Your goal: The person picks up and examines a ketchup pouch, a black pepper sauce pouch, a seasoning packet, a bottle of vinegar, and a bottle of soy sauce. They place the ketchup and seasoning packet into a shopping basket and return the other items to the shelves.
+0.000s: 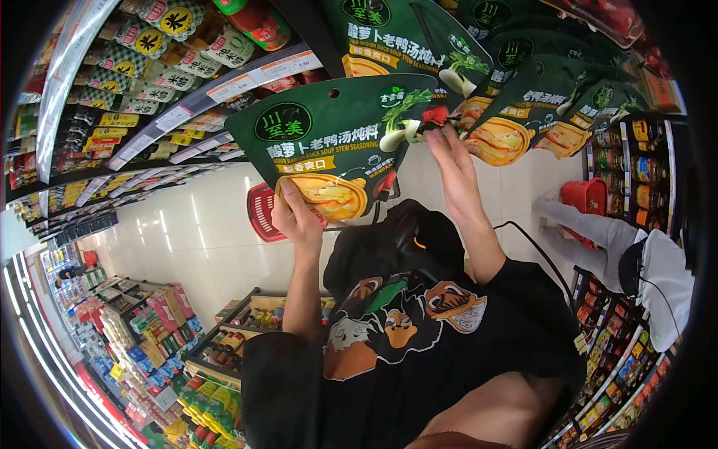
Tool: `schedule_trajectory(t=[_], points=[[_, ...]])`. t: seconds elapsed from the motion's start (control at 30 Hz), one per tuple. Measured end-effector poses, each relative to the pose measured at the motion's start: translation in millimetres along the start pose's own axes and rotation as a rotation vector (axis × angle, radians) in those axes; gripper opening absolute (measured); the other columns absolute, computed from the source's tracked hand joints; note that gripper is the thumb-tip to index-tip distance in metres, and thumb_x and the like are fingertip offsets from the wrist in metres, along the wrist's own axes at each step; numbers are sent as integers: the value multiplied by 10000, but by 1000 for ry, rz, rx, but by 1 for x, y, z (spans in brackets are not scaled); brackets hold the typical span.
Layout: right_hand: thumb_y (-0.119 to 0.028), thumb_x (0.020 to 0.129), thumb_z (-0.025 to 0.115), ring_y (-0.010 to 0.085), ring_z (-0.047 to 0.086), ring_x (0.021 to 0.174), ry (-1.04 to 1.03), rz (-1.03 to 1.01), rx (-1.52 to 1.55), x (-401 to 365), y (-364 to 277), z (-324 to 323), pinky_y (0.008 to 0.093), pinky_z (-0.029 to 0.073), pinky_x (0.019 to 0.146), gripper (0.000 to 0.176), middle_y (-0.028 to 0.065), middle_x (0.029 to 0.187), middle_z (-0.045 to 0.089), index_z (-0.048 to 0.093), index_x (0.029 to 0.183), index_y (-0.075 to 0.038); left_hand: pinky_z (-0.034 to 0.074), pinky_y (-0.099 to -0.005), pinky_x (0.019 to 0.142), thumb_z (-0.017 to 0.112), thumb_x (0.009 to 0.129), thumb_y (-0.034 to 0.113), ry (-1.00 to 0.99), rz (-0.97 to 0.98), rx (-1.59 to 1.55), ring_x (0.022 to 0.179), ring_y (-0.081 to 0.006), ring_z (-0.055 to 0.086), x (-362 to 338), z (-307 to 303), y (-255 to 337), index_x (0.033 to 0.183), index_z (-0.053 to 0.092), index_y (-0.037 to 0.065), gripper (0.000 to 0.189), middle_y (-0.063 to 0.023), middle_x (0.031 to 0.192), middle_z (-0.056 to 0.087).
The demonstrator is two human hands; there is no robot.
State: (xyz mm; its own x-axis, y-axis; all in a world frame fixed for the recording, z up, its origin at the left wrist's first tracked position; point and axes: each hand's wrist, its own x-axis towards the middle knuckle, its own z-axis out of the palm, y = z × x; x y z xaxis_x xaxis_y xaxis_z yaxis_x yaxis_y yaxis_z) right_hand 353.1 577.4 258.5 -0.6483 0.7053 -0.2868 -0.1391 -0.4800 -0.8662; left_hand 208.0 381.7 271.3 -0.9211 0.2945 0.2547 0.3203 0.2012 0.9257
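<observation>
My left hand (298,215) grips the lower edge of a dark green seasoning packet (325,138), its thumb lying on the printed front. The label reads sour radish duck soup stew seasoning and shows a bowl of soup. Part of another green packet shows behind its right edge. My right hand (456,165) is raised to the right, fingers stretched out, fingertips at the lower edges of the packets behind. Several matching packets (516,112) hang in overlapping rows above and to the right of it.
Shelves with bottles (149,41) and price labels (258,78) run along the upper left. A red basket (263,215) is on the floor beyond my left hand. At right stands a person in grey trousers (591,243), beside another red basket (583,198). Stacked goods (149,318) stand lower left.
</observation>
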Motion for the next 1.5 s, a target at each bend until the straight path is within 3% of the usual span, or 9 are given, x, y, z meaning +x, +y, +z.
schedule_trajectory(t=[0.17, 0.3, 0.4, 0.63, 0.77, 0.93, 1.03, 1.1, 1.5], points=[[-279, 1021, 581, 218, 377, 1419, -101, 267, -30, -6, 25, -17, 326, 248, 1183, 669, 188, 1520, 410, 283, 1512, 63, 481, -228, 686, 401, 1103, 245, -21, 22, -33, 761, -82, 595, 1, 3, -9, 962, 610, -58, 395, -71, 868, 676], [-250, 1067, 475, 207, 532, 1261, -79, -212, -153, -21, 0, 13, 358, 380, 1102, 479, 145, 1356, 549, 400, 1432, 50, 428, -246, 541, 456, 1068, 153, -11, 110, -63, 590, -73, 544, 1, 11, -11, 915, 624, -54, 308, -45, 699, 639], [-206, 1046, 546, 73, 549, 866, -122, -483, -334, -24, -12, 5, 242, 441, 793, 218, 13, 951, 619, 582, 1081, 5, 423, -266, 517, 496, 1040, 125, -78, 157, -47, 547, -92, 541, -3, 23, -6, 887, 638, -51, 273, -60, 650, 618], [-213, 1056, 538, 43, 524, 852, 230, -556, -116, 9, -20, 26, 219, 440, 769, 243, 1, 975, 631, 616, 1092, 15, 483, -265, 533, 498, 1044, 138, -206, 100, -113, 556, -111, 601, -15, 52, 14, 963, 648, -64, 264, -69, 683, 651], [-203, 1035, 584, 39, 469, 776, 275, -556, -62, 23, -18, 36, 220, 401, 696, 216, -31, 869, 603, 618, 976, 3, 496, -255, 524, 478, 1054, 134, -169, 111, -156, 574, -111, 624, -10, 57, 19, 994, 641, -84, 279, -84, 717, 677], [-208, 1034, 588, 39, 474, 793, 297, -552, -22, 24, -17, 37, 217, 402, 714, 220, -30, 875, 605, 626, 976, 1, 481, -240, 621, 421, 1090, 239, -221, 76, -71, 698, -83, 610, -4, 56, 23, 980, 638, -54, 381, -68, 815, 694], [-210, 1034, 589, 39, 477, 802, 309, -541, -52, 25, -21, 37, 212, 402, 721, 221, -31, 887, 608, 626, 993, 5, 462, -244, 508, 472, 1063, 167, -195, 119, -112, 557, -84, 586, 2, 63, 17, 1002, 655, -74, 309, -66, 696, 660], [-240, 1052, 553, 31, 510, 837, 277, -572, -64, 29, -20, 37, 202, 427, 755, 258, -19, 961, 622, 616, 1101, 5, 454, -243, 511, 469, 1067, 185, -189, 125, -108, 563, -74, 575, 6, 68, 15, 1002, 655, -66, 319, -60, 693, 655], [-270, 1061, 525, 50, 487, 817, 298, -603, -126, 71, -25, 56, 227, 428, 731, 299, -5, 904, 608, 597, 1039, 19, 409, -218, 576, 456, 1082, 271, -176, -45, -218, 659, -38, 497, 53, 91, 12, 1024, 648, -53, 381, -6, 743, 620]])
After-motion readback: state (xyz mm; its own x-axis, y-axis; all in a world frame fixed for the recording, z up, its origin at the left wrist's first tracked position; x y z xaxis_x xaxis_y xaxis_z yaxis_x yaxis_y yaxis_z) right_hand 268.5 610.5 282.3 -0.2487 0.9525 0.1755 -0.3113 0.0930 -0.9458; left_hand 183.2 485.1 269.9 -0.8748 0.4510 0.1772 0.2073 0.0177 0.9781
